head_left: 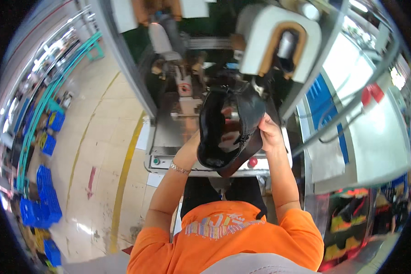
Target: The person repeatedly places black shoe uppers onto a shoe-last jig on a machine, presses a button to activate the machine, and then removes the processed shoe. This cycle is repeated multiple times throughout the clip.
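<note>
A glossy black lace-up shoe [210, 128] is held up in front of me, over the front of a machine's metal table. My right hand [270, 131] grips its right side, with the thumb against the dark leather. My left hand reaches in from the left and supports the shoe from behind; the shoe hides most of it, though skin-coloured patches show amid the black. A metal watch band circles my left wrist. Laces [245, 137] run along the shoe's right part. Blur keeps me from telling whether a second shoe is held with it.
Behind the shoe stands a machine with a white-and-tan padded mould [281, 43] and metal fixtures. Its front panel has a green button [156, 161] and a red button [253, 162]. Metal posts flank it. A white cabinet [379, 137] is at right; blue crates [40, 205] line the left.
</note>
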`<action>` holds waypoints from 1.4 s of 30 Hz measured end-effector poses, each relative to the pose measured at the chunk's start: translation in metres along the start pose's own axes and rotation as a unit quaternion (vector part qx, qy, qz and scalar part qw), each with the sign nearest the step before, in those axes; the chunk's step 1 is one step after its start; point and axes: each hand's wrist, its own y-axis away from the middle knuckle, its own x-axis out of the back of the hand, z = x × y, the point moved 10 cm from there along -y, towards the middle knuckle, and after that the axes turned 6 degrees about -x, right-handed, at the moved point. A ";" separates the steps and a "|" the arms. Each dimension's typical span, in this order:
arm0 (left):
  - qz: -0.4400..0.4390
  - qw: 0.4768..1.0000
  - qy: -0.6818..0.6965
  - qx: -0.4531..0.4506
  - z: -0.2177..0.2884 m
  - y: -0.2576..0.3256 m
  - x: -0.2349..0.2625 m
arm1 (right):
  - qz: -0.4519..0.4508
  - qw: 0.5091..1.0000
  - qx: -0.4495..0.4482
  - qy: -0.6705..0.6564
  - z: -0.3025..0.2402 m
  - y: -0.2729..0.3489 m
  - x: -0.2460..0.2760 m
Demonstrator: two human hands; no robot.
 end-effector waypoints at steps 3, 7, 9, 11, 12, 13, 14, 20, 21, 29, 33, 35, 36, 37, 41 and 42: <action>0.087 0.975 0.185 0.083 0.012 -0.010 0.060 | -0.052 0.983 0.015 0.175 -0.008 -0.052 -0.021; 0.191 0.978 -0.073 -0.043 0.097 -0.049 0.140 | -0.038 0.963 0.032 0.265 -0.024 -0.119 -0.056; 0.146 0.981 -0.108 -0.074 0.128 -0.074 0.171 | -0.023 0.953 0.043 0.301 -0.030 -0.158 -0.070; 0.147 0.983 -0.083 -0.069 0.150 -0.098 0.179 | -0.015 0.966 0.053 0.253 -0.033 -0.195 -0.087; 0.169 0.980 -0.074 -0.074 0.157 -0.103 0.175 | -0.004 0.964 0.063 0.259 -0.040 -0.207 -0.088; 0.190 0.977 -0.064 -0.078 0.164 -0.109 0.168 | 0.005 0.962 0.072 0.264 -0.046 -0.218 -0.088; 0.213 0.972 -0.055 -0.083 0.167 -0.111 0.168 | 0.012 0.963 0.076 0.259 -0.048 -0.227 -0.086; 0.209 0.975 -0.062 -0.041 0.145 -0.113 0.194 | 0.028 0.963 0.029 0.268 -0.035 -0.243 -0.079; 0.228 0.972 -0.058 -0.025 0.140 -0.109 0.197 | 0.039 0.963 0.035 0.264 -0.037 -0.243 -0.074; 0.242 0.967 0.077 -0.021 0.114 -0.164 0.250 | 0.133 0.964 0.040 0.227 -0.051 -0.270 -0.058; 0.261 0.963 0.065 -0.015 0.110 -0.170 0.252 | 0.220 0.938 0.033 0.265 -0.060 -0.278 -0.035; 0.299 0.952 0.057 -0.010 0.112 -0.161 0.236 | 0.214 0.947 0.044 0.237 -0.059 -0.288 -0.017; 0.300 0.953 0.047 0.006 0.109 -0.160 0.242 | 0.205 0.951 0.033 0.230 -0.054 -0.289 -0.019; 0.301 0.953 0.037 0.023 0.104 -0.161 0.250 | 0.195 0.955 0.023 0.224 -0.050 -0.290 -0.022; 0.308 0.948 0.028 0.077 0.097 -0.137 0.225 | 0.195 0.942 0.043 0.268 -0.048 -0.273 -0.017; 0.337 0.935 -0.100 0.046 0.111 -0.125 0.236 | 0.190 0.941 0.051 0.276 -0.043 -0.261 -0.031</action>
